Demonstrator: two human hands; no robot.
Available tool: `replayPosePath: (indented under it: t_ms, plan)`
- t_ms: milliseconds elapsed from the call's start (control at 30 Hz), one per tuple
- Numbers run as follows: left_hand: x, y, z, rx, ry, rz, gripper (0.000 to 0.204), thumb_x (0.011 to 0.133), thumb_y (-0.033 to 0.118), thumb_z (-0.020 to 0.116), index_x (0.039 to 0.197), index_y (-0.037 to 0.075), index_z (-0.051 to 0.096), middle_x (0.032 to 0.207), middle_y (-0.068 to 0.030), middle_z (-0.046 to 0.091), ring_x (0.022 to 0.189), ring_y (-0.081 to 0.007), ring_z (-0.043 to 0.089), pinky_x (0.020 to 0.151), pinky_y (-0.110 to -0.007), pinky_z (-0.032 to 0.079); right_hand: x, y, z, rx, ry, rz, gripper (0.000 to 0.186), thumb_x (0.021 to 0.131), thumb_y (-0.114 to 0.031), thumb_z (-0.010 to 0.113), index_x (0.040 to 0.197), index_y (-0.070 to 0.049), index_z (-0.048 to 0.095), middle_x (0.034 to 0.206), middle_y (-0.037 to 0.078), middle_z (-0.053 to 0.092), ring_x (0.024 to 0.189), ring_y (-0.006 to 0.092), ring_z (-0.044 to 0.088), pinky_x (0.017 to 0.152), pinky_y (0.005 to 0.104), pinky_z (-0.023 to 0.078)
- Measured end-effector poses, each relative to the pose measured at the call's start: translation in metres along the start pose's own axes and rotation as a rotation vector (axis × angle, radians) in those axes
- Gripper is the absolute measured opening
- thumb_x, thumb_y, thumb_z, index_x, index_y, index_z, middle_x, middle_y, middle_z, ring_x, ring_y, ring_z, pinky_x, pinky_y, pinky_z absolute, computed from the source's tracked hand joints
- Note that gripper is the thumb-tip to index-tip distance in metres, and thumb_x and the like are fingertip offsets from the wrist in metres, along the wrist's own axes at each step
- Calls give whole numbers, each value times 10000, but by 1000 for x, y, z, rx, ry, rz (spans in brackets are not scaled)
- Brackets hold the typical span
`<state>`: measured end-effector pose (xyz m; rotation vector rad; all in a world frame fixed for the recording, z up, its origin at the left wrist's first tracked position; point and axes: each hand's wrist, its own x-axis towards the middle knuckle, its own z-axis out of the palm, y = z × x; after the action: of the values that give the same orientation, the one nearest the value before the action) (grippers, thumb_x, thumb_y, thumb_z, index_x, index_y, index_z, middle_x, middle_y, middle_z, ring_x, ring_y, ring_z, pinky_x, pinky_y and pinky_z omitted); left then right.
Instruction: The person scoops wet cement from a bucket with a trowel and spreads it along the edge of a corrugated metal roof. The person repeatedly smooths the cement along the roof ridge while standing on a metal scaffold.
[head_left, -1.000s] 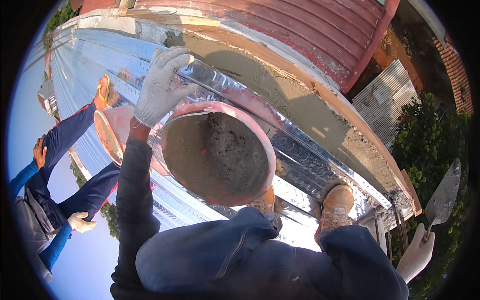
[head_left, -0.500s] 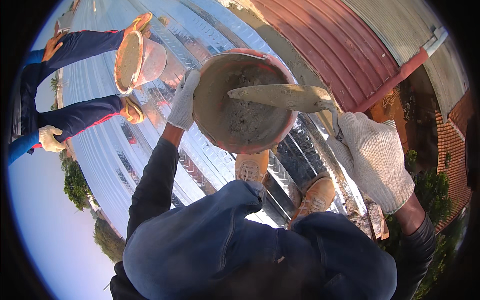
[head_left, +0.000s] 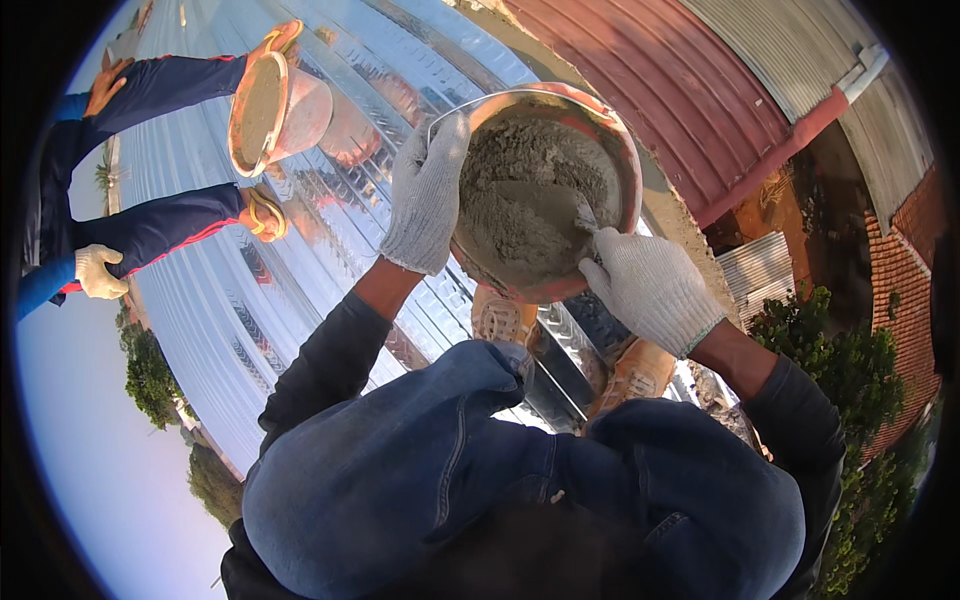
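Note:
My left hand (head_left: pixel 425 195), in a pale knit glove, is closed on the wire handle at the left rim of a reddish bucket (head_left: pixel 628 170) of grey wet mortar (head_left: pixel 530 145). My gloved right hand (head_left: pixel 650 285) grips a trowel (head_left: pixel 585 215) at the bucket's lower right, its blade sunk in the mortar and mostly coated. The bucket sits above my tan shoes and jeans-covered knees.
A co-worker (head_left: pixel 150 230) in dark trousers and sandals sits at the left, beside a second bucket (head_left: pixel 305 110) of mortar on the shiny metal roof (head_left: pixel 190 320). A mortar-covered ledge runs along the roof's right edge, with red roofing (head_left: pixel 650 80), lower roofs and trees beyond.
My right hand has brought the trowel from the far right into the bucket and pushed it down. My left hand moved onto the handle, and the bucket shifted up and rightward in view.

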<state>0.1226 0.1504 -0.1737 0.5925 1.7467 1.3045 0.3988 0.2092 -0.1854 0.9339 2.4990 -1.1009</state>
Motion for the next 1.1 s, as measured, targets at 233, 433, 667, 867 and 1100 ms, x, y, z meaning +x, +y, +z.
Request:
replayPosePath:
  t_ms: [233, 433, 667, 867, 1100]
  plan:
    - [-13, 1, 17, 72, 16, 111, 390, 1169, 422, 662, 1223, 39, 722, 1035, 27, 615, 965, -62, 510, 862, -284, 466, 0, -7, -5, 311, -225, 57, 515, 1122, -421, 609, 1109, 78, 738, 941, 286, 764, 962, 445, 787, 899, 542, 613]
    - [-18, -1, 9, 117, 9, 104, 387, 1170, 415, 663, 1244, 40, 725, 1067, 18, 633, 975, -73, 537, 884, -290, 479, -12, -6, -14, 490, -294, 63, 577, 1117, -460, 606, 1133, 97, 757, 985, 292, 768, 969, 405, 789, 914, 504, 604]
    - [31, -31, -69, -93, -105, -81, 375, 1199, 383, 629, 1440, 101, 691, 1327, -31, 745, 1149, -155, 741, 959, -337, 641, -30, 1, -26, 581, -132, 12, 544, 1139, -459, 615, 1148, 64, 765, 983, 264, 774, 925, 397, 782, 863, 487, 596]
    - [47, -57, -111, -45, -4, -144, 518, 1183, 479, 632, 1514, 82, 661, 1433, -65, 734, 1249, -180, 733, 1016, -366, 631, -40, 5, -68, 599, 63, 140, 478, 1129, -393, 679, 1165, 79, 743, 901, 272, 716, 818, 342, 751, 802, 483, 575]
    - [43, -44, -98, -49, 97, -172, 400, 1170, 427, 670, 1354, 78, 737, 1237, -20, 766, 1066, -128, 738, 890, -321, 614, -7, 35, -99, 511, 404, 255, 395, 1142, -361, 659, 1125, 31, 707, 795, 70, 650, 736, 132, 624, 712, 376, 526]
